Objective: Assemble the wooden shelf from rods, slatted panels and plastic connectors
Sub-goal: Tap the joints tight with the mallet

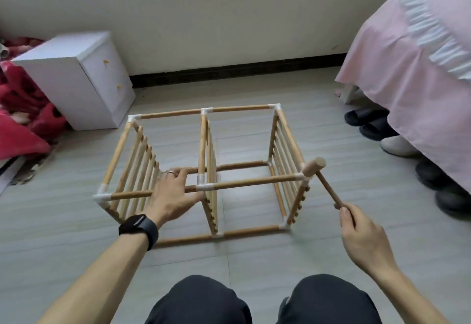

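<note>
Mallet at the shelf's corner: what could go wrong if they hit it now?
The mallet head is at the white corner connector; an off-centre blow might crack the plastic or skew that joint.
The left hand holds the same top front rod, so a jolt could jar its fingers.
The right hand grips only the handle's end, so a swing may glance off.

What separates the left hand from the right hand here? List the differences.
The left hand holds the front top rod; the right hand grips a wooden mallet. The left hand wears a watch and ring; the right hand is bare. Both work on the shelf.
</note>
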A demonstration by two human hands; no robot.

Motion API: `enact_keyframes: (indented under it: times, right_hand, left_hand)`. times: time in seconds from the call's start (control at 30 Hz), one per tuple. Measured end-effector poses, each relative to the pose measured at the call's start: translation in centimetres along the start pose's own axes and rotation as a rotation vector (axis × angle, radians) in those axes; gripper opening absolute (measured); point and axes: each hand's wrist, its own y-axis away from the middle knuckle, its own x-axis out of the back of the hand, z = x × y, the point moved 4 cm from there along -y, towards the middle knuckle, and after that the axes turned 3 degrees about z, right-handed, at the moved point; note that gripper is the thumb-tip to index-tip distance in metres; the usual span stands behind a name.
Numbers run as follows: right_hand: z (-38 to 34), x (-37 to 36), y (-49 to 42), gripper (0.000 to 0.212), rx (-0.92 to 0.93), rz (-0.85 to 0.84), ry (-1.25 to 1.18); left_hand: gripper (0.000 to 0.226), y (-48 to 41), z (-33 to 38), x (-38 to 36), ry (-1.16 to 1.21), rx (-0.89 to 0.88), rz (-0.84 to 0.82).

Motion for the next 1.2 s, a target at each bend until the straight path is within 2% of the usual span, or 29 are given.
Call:
enact_keyframes:
  times: [0.1, 0.17, 0.23, 0.27, 0.37, 0.47, 0.53, 0.63, 0.67, 0.77, 0.83, 0.87, 0.9, 1.0, 1.03, 1.13, 1.2]
  right_hand:
    - [0.8, 0.6, -1.0, 0.020, 0.057, -0.050, 0.127]
    - [1.2, 0.8, -1.6, 0.021, 0.077, -0.084, 0.222]
    - [1.2, 1.4, -2.2, 0.024, 0.084, -0.095, 0.274]
    - [1.1, 1.7, -2.5, 0.026, 0.088, -0.094, 0.306]
    - [0.5, 2.9, -3.5, 0.029, 0.136, -0.001, 0.375]
    - [-1.0, 4.3, -3.7, 0.021, 0.265, 0.253, 0.195]
    - [-1.5, 4.3, -3.5, 0.022, 0.345, 0.320, 0.115]
    - [-0.5, 2.1, -3.9, 0.025, 0.324, 0.082, 0.363]
    - [-0.4, 2.0, -4.0, 0.022, 0.333, 0.086, 0.351]
    - [-1.5, 2.9, -3.9, 0.022, 0.430, 0.258, 0.163]
    - [-1.2, 2.2, -4.4, 0.027, 0.404, 0.153, 0.272]
    - [-0.7, 1.8, -4.5, 0.027, 0.356, 0.059, 0.341]
    - [-0.4, 1.7, -4.5, 0.024, 0.322, 0.038, 0.344]
    - [-0.9, 3.0, -3.5, 0.021, 0.389, 0.258, 0.159]
    - [-1.0, 3.0, -3.3, 0.024, 0.391, 0.246, 0.164]
    - [-0.2, 1.4, -3.1, 0.025, 0.308, -0.022, 0.362]
    - [-0.8, 2.1, -3.2, 0.018, 0.290, 0.031, 0.282]
  left_hand:
    - [0.078, -1.0, 6.1, -1.2, -0.094, -0.236, -0.007]
    - [0.065, -1.5, 9.8, -3.0, -0.159, -0.324, -0.082]
    - [0.037, -2.2, 11.6, -4.4, -0.194, -0.296, -0.116]
    - [0.031, -2.5, 12.0, -4.7, -0.206, -0.255, -0.104]
    - [0.030, -3.6, 12.0, -5.3, -0.269, -0.158, -0.045]
    - [0.031, -4.0, 12.0, -5.7, -0.300, -0.111, -0.029]
    - [0.032, -4.1, 12.1, -5.8, -0.298, -0.113, -0.023]
    - [0.032, -4.2, 12.0, -5.8, -0.292, -0.112, -0.028]
    - [0.032, -4.2, 12.0, -5.8, -0.290, -0.112, -0.029]
    - [0.031, -4.1, 12.1, -5.7, -0.280, -0.109, -0.028]
    - [0.029, -4.0, 12.1, -5.7, -0.280, -0.107, -0.032]
    - [0.029, -4.0, 12.1, -5.6, -0.280, -0.106, -0.036]
    - [0.028, -4.0, 12.1, -5.6, -0.279, -0.106, -0.044]
    - [0.027, -3.9, 12.2, -5.4, -0.271, -0.098, -0.064]
    - [0.027, -3.8, 12.2, -5.4, -0.273, -0.094, -0.072]
    - [0.027, -3.5, 12.3, -5.1, -0.271, -0.099, -0.085]
    - [0.028, -3.0, 12.1, -5.0, -0.256, -0.113, -0.100]
